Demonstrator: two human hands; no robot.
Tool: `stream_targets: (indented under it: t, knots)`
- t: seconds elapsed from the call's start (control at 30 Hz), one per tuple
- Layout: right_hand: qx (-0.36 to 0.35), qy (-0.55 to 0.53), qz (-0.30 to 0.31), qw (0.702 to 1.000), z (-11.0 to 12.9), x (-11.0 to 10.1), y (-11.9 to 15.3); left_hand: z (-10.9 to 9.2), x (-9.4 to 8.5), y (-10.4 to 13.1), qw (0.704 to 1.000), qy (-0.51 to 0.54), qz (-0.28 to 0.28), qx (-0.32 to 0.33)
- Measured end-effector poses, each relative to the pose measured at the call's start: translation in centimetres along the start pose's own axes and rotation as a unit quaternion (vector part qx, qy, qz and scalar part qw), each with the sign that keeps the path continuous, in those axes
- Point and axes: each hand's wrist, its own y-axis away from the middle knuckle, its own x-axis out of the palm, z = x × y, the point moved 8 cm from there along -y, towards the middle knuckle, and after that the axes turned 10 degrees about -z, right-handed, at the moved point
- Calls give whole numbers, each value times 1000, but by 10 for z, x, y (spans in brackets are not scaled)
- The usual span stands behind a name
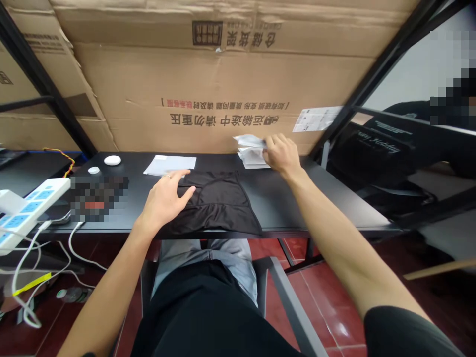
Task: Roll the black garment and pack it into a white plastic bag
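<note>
A black cloth (223, 203) lies spread on the dark desk, reaching its front edge. My left hand (166, 196) rests at the cloth's left side with thumb and fingers apart. Behind that hand lies a flat white packet (174, 163). At the back right of the desk, my right hand (280, 152) has its fingers closed on a thin white packet (250, 141), raised slightly. Below it are more white packets (255, 157), partly hidden by the hand.
Cardboard (223, 74) stands behind the desk (282, 208). A power strip (33, 208) with white cables, a white oval object (112, 160) and a small white cap (93, 170) are at left. A person in black (394, 144) is beyond the frame at right.
</note>
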Motion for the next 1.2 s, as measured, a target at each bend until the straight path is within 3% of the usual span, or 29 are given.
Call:
stream_targets:
  t: [0.1,0.2,0.3,0.37,0.47,0.67,0.77,0.87,1.07,1.2]
  knots:
    - [-54,-37,-43,997,52,-42,8,-6,-6,-2,998,19,-52,12]
    - [-122,-112,-47,985,118,-77,27,-25,-9,1,995,12,-83,48]
    - [-161,-167,-47,972,169,-98,44,-45,-1,9,991,-23,-74,111]
    - [-180,-174,-54,967,188,-104,51,-52,5,13,987,-40,-65,141]
    - [-194,-192,-59,960,190,-105,59,-46,11,14,986,-54,-64,144]
    - [-139,-285,-44,947,143,-87,79,-21,9,9,991,-67,-45,102]
    - [-124,-340,-20,932,131,-80,89,-22,6,10,994,-78,-23,77]
    - [-130,-374,-3,918,131,-81,91,-42,3,16,992,-86,-17,91]
    - [-180,-327,-5,928,152,-101,83,-103,15,37,975,-28,-41,215]
    - [-211,-304,-21,929,170,-117,83,-117,18,47,958,-47,-94,268]
